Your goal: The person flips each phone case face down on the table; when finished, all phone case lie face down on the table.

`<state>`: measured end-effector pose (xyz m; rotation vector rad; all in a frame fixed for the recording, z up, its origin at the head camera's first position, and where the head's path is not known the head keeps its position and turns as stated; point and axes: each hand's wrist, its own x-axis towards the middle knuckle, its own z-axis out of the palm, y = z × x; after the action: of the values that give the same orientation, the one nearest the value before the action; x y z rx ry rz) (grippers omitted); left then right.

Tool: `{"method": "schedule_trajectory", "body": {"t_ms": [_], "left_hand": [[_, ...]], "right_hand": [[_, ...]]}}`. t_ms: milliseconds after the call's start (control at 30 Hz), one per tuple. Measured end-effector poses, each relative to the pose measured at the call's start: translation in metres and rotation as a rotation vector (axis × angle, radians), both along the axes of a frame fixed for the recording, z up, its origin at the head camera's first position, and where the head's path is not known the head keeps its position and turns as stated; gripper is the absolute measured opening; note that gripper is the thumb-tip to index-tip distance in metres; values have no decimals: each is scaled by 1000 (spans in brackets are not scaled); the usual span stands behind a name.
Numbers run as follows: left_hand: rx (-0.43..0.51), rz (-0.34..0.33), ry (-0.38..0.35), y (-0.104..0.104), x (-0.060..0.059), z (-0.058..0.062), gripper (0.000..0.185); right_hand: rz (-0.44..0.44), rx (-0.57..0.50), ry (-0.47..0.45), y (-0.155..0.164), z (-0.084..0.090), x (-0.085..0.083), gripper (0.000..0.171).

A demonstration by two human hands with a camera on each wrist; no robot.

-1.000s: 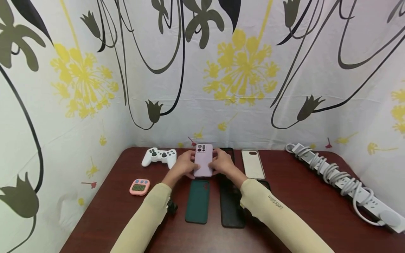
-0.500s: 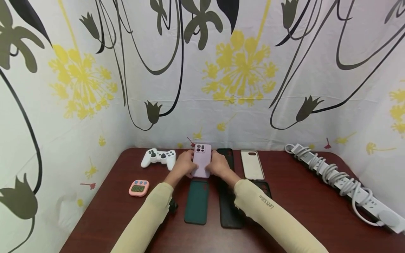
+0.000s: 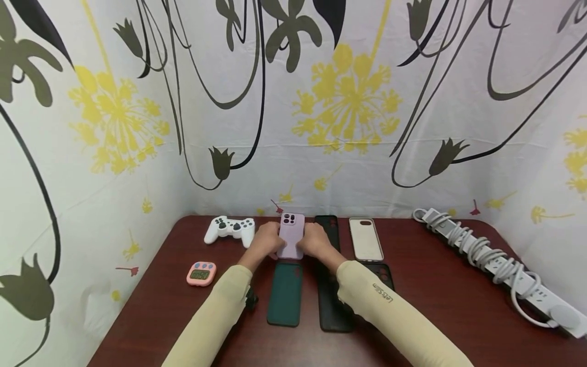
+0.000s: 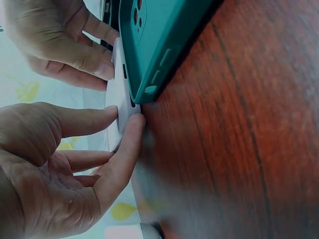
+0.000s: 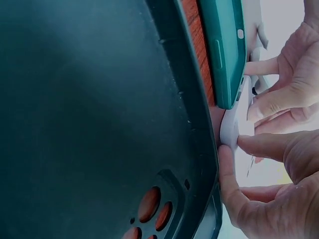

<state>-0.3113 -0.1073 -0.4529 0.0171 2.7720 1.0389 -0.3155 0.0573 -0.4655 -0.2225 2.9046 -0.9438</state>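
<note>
At the back of the table, a lilac phone case (image 3: 291,237) with a camera block at its top corner lies between both hands, back face up. My left hand (image 3: 266,239) pinches its left side, thumb on the upper face and a finger at the lower edge in the left wrist view. Opposite it, my right hand (image 3: 316,239) pinches the right side the same way, as the right wrist view shows. A green phone case (image 3: 284,295) lies just in front, its end close to the lilac one.
Black cases (image 3: 334,311) lie under and beside the right forearm, with a beige phone case (image 3: 366,239) behind. On the left are a white game controller (image 3: 236,229) and a pink timer (image 3: 201,273). A power strip (image 3: 497,265) wrapped in cord runs along the right.
The lilac case has come down slightly in the head view, its top edge now lower. My right hand has shifted a little left and its fingers have drawn in around the case's side.
</note>
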Motion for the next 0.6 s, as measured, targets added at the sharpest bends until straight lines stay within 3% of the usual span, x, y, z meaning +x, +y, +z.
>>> {"method": "schedule_trajectory", "body": {"t_ms": [100,300,400,467,600], "left_hand": [[-75,-22,54,0,1,0,30],[-209,-60,181,-1,5,1,29],[-219,-62,188,0,7,2,34],[-237,-59,198,1,7,2,41],[-237,-36,218,6,8,4,65]], "right_hand": [[13,12,22,1,-2,0,24],[39,-9,-31,6,8,5,18],[52,-37,-71,7,17,12,19],[61,-98,-108,10,20,14,24],[57,-273,-185,25,27,16,53]]}}
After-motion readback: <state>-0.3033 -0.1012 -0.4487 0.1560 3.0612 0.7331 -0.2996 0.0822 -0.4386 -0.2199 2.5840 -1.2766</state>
